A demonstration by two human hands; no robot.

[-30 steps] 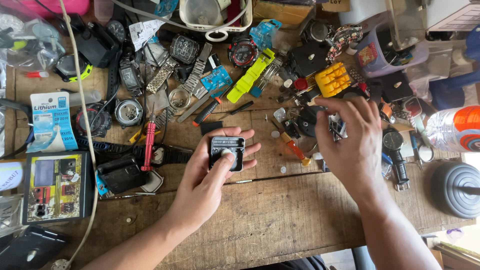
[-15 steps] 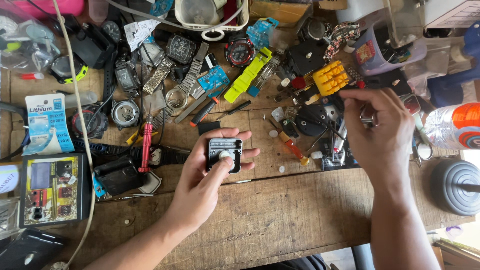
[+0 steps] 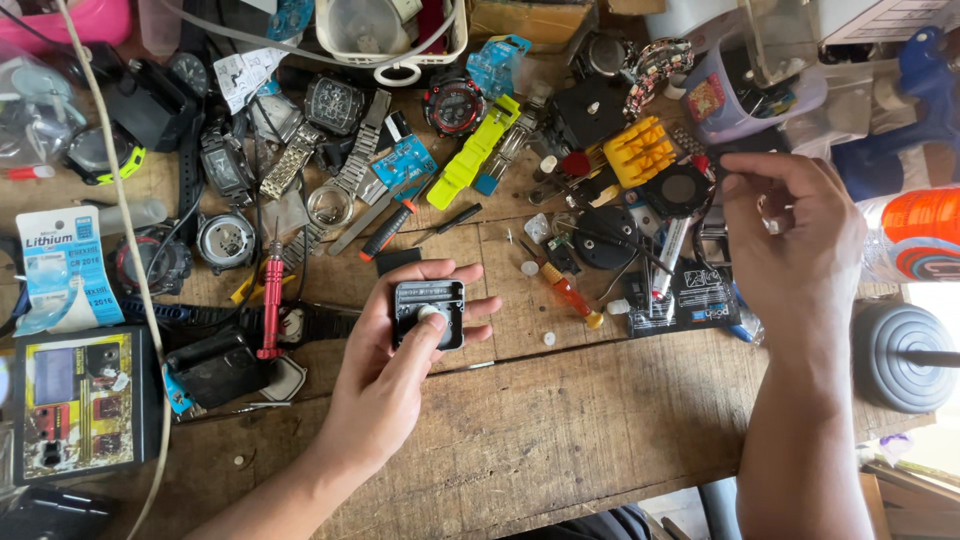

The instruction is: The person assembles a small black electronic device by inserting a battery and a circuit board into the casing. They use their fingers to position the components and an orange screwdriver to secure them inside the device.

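Observation:
My left hand [image 3: 395,370] holds a small dark square watch case [image 3: 429,312] face down over the middle of the wooden workbench [image 3: 560,440], with the thumb pressing on its back. My right hand [image 3: 795,245] is raised at the right, fingers curled together; something small and shiny shows between them, too small to name. Below that hand lie tweezers and small tools [image 3: 665,262] on a black card [image 3: 690,300].
Several watches, straps and loose parts cover the back of the bench. A red screwdriver [image 3: 271,300] lies left of my left hand, an orange one [image 3: 565,292] to its right. A battery card [image 3: 62,262] and a tester box [image 3: 75,400] sit at far left, a round dark weight [image 3: 900,355] at far right.
My right hand has lifted off the pile of parts and moved right and up, fingers closing together. The left hand has kept the watch case in the same spot.

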